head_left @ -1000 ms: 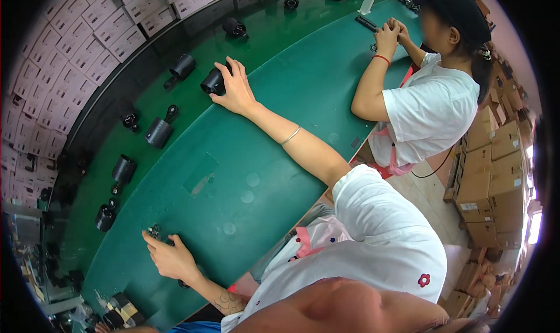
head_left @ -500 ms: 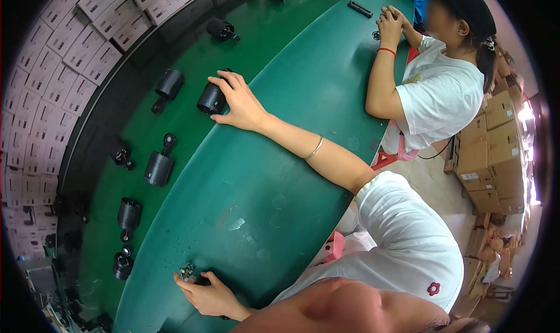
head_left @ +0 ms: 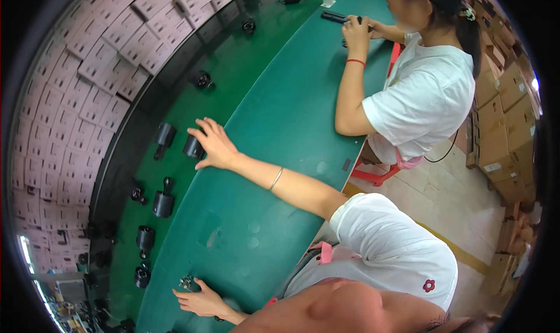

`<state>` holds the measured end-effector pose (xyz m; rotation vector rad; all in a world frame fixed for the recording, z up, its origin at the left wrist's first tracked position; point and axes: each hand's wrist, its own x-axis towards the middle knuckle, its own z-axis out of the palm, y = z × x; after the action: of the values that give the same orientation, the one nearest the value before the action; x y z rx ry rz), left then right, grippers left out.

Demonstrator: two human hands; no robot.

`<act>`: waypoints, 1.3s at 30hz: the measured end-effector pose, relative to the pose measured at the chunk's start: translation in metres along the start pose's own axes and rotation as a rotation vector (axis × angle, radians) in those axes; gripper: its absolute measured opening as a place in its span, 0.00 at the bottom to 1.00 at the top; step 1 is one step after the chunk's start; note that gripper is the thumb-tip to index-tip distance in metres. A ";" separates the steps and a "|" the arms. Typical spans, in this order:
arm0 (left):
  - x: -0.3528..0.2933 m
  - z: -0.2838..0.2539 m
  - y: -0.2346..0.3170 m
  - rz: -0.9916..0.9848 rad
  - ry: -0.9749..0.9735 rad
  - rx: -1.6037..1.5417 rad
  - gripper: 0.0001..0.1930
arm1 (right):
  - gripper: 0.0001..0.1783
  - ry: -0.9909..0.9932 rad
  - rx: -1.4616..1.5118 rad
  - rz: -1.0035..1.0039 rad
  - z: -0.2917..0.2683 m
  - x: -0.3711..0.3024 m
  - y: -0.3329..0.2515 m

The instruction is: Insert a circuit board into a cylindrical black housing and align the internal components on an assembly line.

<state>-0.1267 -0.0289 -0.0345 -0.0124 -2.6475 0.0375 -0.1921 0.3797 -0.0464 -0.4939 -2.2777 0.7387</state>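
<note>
My right hand is stretched out to the edge of the lighter green conveyor belt. Its thumb and fingers are closed around a black cylindrical part. My left hand rests on the dark green bench near my body. It pinches a small metal part at its fingertips. A thin bracelet circles my right wrist.
Several more black cylindrical parts lie along the belt. Behind it is a wall of pale stacked boxes. A co-worker in a white shirt sits to my right, handling a dark piece. Brown cartons stand behind.
The view has swung, so the bench and belt sit differently in the picture. My right hand stays on the black part and my left hand keeps the small metal part.
</note>
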 end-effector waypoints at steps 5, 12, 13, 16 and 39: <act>0.013 0.010 0.006 0.066 0.084 0.146 0.32 | 0.58 -0.007 0.037 0.035 -0.005 0.007 0.000; 0.008 -0.010 0.008 -0.115 -0.072 0.065 0.30 | 0.56 0.010 0.046 -0.044 0.001 0.015 -0.001; 0.011 -0.025 0.019 -0.136 -0.096 0.048 0.31 | 0.54 0.086 0.078 -0.067 -0.003 0.013 -0.003; 0.016 -0.026 0.033 -0.183 -0.078 0.124 0.25 | 0.50 0.138 0.170 -0.109 -0.021 0.017 -0.004; 0.010 -0.053 0.004 -0.310 -0.238 -0.472 0.28 | 0.19 0.227 0.067 -0.405 -0.019 -0.012 -0.066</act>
<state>-0.1104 -0.0234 0.0173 0.2579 -2.7952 -0.7272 -0.1791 0.3296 0.0005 -0.0717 -2.0416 0.5219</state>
